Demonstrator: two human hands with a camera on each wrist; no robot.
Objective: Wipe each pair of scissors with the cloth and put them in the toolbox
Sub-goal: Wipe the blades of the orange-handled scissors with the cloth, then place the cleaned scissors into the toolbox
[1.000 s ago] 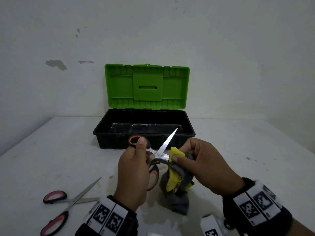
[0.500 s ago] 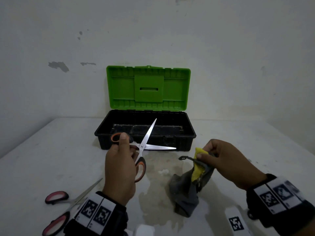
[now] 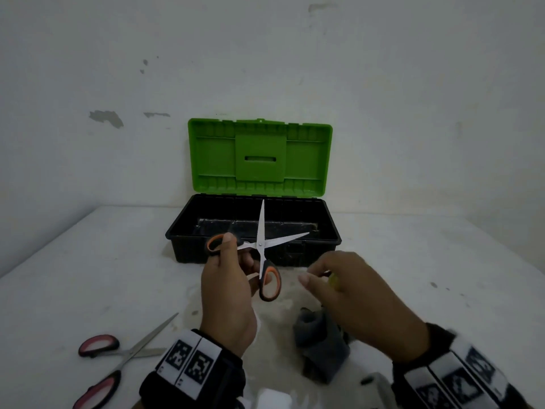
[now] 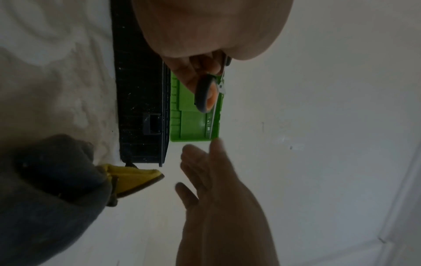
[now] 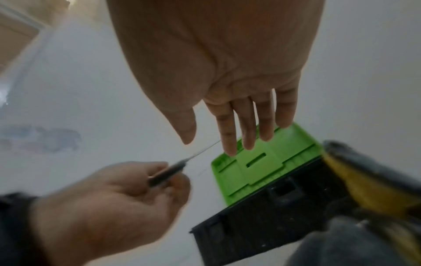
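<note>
My left hand (image 3: 236,258) grips the orange-and-black scissors (image 3: 261,245) by their handles, just in front of the toolbox; the blades are spread wide apart. The handle loop (image 4: 205,93) shows in the left wrist view. My right hand (image 3: 309,276) hovers beside the scissors with straight fingers (image 5: 246,126) and holds nothing. The grey and yellow cloth (image 3: 321,349) lies crumpled on the table under that hand. The black toolbox (image 3: 177,234) stands with its green lid (image 3: 259,157) up against the wall.
A second pair of scissors with red-and-black handles (image 3: 118,358) lies open on the table at the near left. A wet-looking stain marks the table between my hands. The white wall rises directly behind the toolbox.
My right hand has let go of the cloth, which now lies on the table, and has come up beside the scissors. My left hand has turned the scissors and spread the blades wider.
</note>
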